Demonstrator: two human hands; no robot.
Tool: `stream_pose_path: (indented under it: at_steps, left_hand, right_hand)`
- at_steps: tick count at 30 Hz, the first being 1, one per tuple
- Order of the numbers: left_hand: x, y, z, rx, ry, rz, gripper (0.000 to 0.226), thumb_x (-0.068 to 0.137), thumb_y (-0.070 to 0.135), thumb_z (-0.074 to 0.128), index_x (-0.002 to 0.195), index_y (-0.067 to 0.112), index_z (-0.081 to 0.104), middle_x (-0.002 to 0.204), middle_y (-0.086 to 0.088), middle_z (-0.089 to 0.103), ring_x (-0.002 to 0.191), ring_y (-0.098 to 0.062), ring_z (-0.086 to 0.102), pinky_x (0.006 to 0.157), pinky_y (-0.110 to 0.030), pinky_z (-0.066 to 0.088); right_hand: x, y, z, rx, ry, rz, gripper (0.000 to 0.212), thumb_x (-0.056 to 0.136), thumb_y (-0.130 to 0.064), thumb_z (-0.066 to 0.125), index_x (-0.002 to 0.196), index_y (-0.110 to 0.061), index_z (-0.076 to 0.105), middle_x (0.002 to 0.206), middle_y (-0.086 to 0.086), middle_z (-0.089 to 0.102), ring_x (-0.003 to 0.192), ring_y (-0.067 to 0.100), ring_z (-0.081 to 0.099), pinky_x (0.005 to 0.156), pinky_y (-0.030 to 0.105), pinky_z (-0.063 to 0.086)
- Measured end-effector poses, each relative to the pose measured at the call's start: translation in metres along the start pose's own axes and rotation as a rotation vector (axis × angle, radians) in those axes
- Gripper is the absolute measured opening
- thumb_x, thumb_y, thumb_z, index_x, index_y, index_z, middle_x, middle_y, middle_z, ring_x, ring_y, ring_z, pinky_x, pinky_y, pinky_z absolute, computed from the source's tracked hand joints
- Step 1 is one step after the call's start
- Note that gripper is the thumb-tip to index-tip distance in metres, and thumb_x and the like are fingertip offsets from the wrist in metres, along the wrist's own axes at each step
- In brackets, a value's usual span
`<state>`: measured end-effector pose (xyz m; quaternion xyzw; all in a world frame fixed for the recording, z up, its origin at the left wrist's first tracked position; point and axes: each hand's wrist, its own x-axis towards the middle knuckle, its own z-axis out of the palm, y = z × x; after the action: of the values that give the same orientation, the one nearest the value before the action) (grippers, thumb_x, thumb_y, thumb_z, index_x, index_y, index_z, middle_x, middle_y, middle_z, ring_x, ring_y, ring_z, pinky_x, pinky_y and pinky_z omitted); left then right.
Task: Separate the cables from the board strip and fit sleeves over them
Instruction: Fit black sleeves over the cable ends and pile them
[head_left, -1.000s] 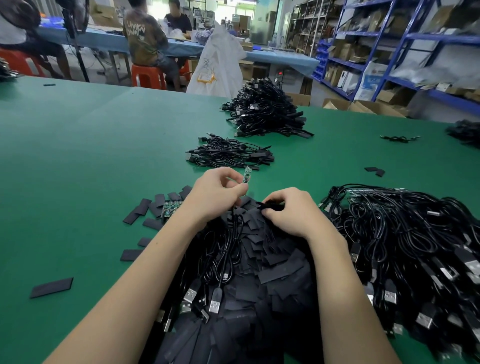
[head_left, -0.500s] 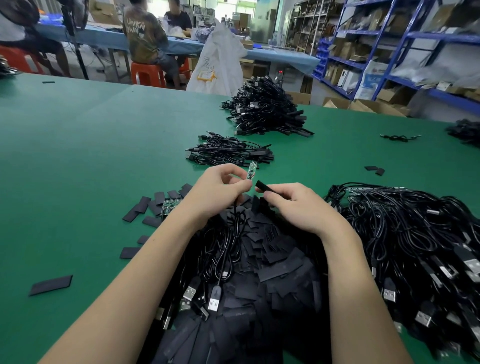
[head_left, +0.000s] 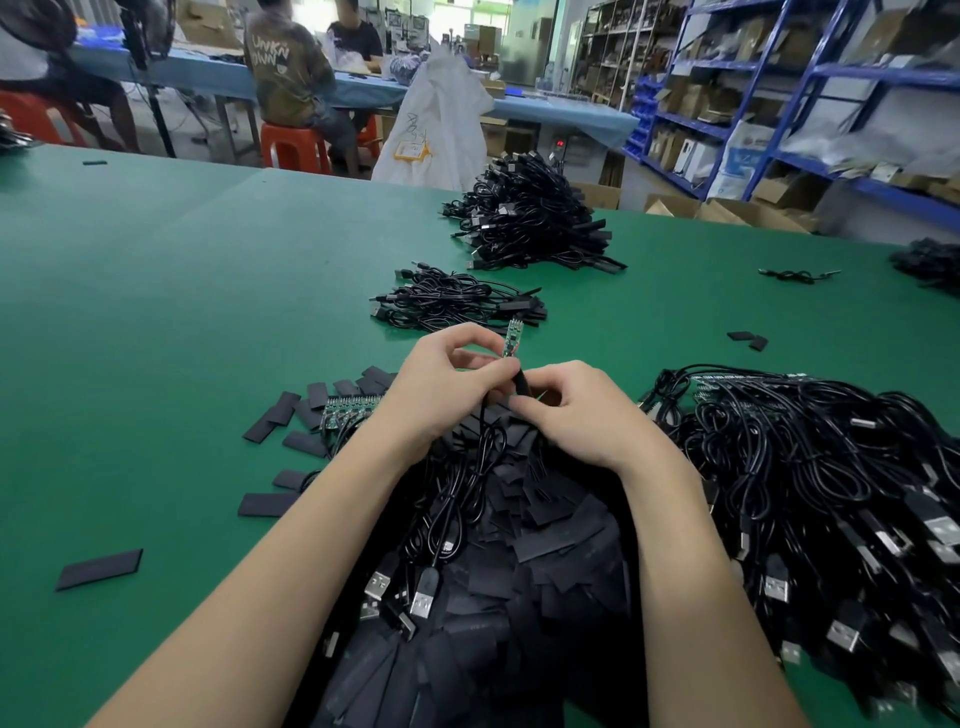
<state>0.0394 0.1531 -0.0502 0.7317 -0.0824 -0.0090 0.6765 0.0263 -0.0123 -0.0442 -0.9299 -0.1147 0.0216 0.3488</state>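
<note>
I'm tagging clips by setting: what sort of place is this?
Likely a small electronics assembly workshop: heaps of black USB cables on a green worktable, a pile of black sleeves, and blue stock shelving behind.

Over the middle of the green table (head_left: 156, 312), the left hand (head_left: 441, 384) pinches a cable (head_left: 485, 441) whose small green board (head_left: 512, 338) stands up above the fingers. The right hand (head_left: 582, 410) pinches a black sleeve (head_left: 521, 383) just beside the left thumb. Loose sleeves (head_left: 519, 545) are heaped toward the near edge, a board strip (head_left: 345, 410) lies left of the hands, and tangled cables (head_left: 831, 493) fill the right side.
</note>
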Motion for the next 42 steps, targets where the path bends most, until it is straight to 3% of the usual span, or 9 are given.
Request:
stream_pose_path:
  at_steps: [3, 8, 12, 16, 23, 27, 31, 34, 42]
  left_hand:
    - [0.000, 0.000, 0.000, -0.001, 0.047, 0.005, 0.011, 0.085, 0.014, 0.079, 0.086, 0.015, 0.068, 0.068, 0.001, 0.071, 0.058, -0.011, 0.065, 0.057, -0.015, 0.049]
    - [0.002, 0.001, -0.005, 0.035, 0.037, 0.024, 0.010, 0.086, 0.011, 0.078, 0.090, 0.012, 0.069, 0.061, 0.008, 0.067, 0.052, -0.004, 0.059, 0.057, -0.012, 0.045]
    - [0.001, 0.003, -0.007, 0.020, -0.009, 0.022, 0.010, 0.085, 0.009, 0.078, 0.092, 0.009, 0.071, 0.072, 0.001, 0.071, 0.059, -0.005, 0.062, 0.060, -0.013, 0.047]
    - [0.002, 0.002, -0.005, 0.004, -0.023, 0.040, 0.008, 0.085, 0.013, 0.080, 0.090, 0.015, 0.074, 0.077, 0.002, 0.073, 0.065, -0.004, 0.064, 0.064, -0.015, 0.051]
    - [0.001, 0.001, -0.003, -0.126, -0.021, -0.017, 0.009, 0.093, 0.010, 0.071, 0.103, 0.010, 0.072, 0.074, -0.003, 0.074, 0.074, -0.017, 0.069, 0.072, -0.023, 0.059]
    - [-0.001, 0.005, -0.003, -0.096, -0.086, -0.029, 0.006, 0.094, 0.010, 0.070, 0.096, 0.015, 0.070, 0.070, 0.001, 0.066, 0.073, -0.017, 0.067, 0.078, -0.027, 0.056]
    - [-0.004, 0.010, -0.005, -0.078, -0.156, -0.030, 0.010, 0.095, 0.010, 0.067, 0.092, 0.017, 0.073, 0.070, -0.001, 0.058, 0.070, -0.013, 0.064, 0.059, -0.012, 0.047]
    - [-0.005, 0.011, -0.005, -0.080, -0.178, -0.032, 0.011, 0.096, 0.010, 0.066, 0.093, 0.017, 0.074, 0.077, -0.010, 0.054, 0.072, -0.014, 0.062, 0.058, -0.012, 0.046]
    - [-0.005, 0.010, -0.005, -0.086, -0.210, -0.014, 0.009, 0.096, 0.011, 0.066, 0.095, 0.016, 0.074, 0.076, -0.001, 0.062, 0.068, -0.007, 0.063, 0.060, -0.012, 0.046]
  right_hand:
    - [0.000, -0.001, 0.001, 0.005, -0.055, 0.011, 0.015, 0.098, -0.031, 0.060, 0.097, -0.030, 0.075, 0.068, -0.006, 0.056, 0.051, 0.004, 0.041, 0.052, 0.018, 0.033]
    - [-0.003, -0.009, 0.001, 0.285, -0.113, 0.087, 0.028, 0.105, -0.032, 0.048, 0.099, -0.025, 0.075, 0.089, 0.001, 0.073, 0.076, 0.009, 0.062, 0.072, 0.027, 0.047]
    - [-0.005, -0.003, -0.002, 0.446, -0.010, 0.040, 0.022, 0.099, -0.018, 0.063, 0.092, -0.032, 0.079, 0.088, -0.005, 0.079, 0.081, 0.013, 0.074, 0.069, 0.019, 0.054]
    - [-0.004, 0.004, -0.001, 0.539, 0.052, 0.058, 0.016, 0.091, -0.011, 0.074, 0.092, -0.026, 0.080, 0.088, 0.007, 0.079, 0.093, 0.031, 0.074, 0.086, 0.033, 0.061]
    - [-0.005, 0.009, -0.007, 0.691, 0.299, 0.101, 0.021, 0.078, -0.014, 0.086, 0.099, -0.014, 0.080, 0.087, 0.002, 0.080, 0.084, 0.014, 0.077, 0.072, 0.019, 0.058]
    - [-0.008, 0.004, -0.011, 1.043, 0.376, 0.102, 0.019, 0.077, -0.007, 0.083, 0.095, -0.009, 0.079, 0.090, 0.008, 0.079, 0.080, 0.013, 0.075, 0.072, 0.017, 0.057]
    - [-0.010, 0.001, -0.015, 1.251, 0.368, 0.098, 0.024, 0.068, -0.014, 0.082, 0.092, -0.010, 0.080, 0.095, 0.008, 0.078, 0.079, 0.011, 0.073, 0.073, 0.017, 0.057]
    - [-0.011, -0.001, -0.015, 1.323, 0.334, 0.100, 0.023, 0.067, -0.014, 0.081, 0.090, -0.011, 0.081, 0.094, 0.007, 0.078, 0.079, 0.010, 0.072, 0.073, 0.017, 0.057]
    - [-0.010, -0.002, -0.012, 1.365, 0.316, 0.102, 0.023, 0.067, -0.013, 0.080, 0.090, -0.011, 0.081, 0.094, 0.006, 0.078, 0.080, 0.009, 0.073, 0.074, 0.017, 0.057]
